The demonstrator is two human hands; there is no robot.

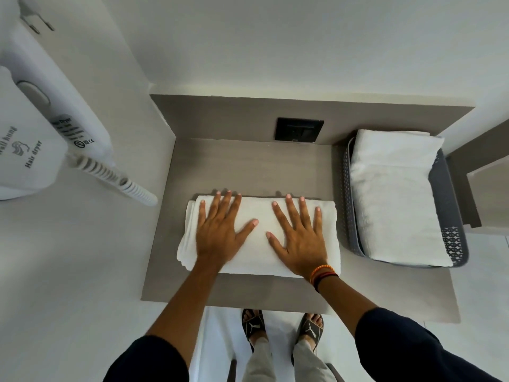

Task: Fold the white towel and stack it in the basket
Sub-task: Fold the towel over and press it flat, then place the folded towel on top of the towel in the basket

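Note:
A white towel (261, 216), folded into a thick rectangle, lies on the grey-brown shelf (248, 166). My left hand (220, 230) rests flat on its left half, fingers spread. My right hand (298, 232), with braided bands at the wrist, lies flat on the right half, fingers spread. Neither hand grips the cloth. To the right stands a grey perforated basket (451, 244) with another folded white towel (396, 199) filling it.
A wall-hung white hair dryer (41, 128) with a coiled cord (115, 175) sticks out at the left. A black wall socket (299, 130) sits on the back panel. A lower ledge (487, 194) lies right of the basket. My sandalled feet (281, 326) stand below the shelf edge.

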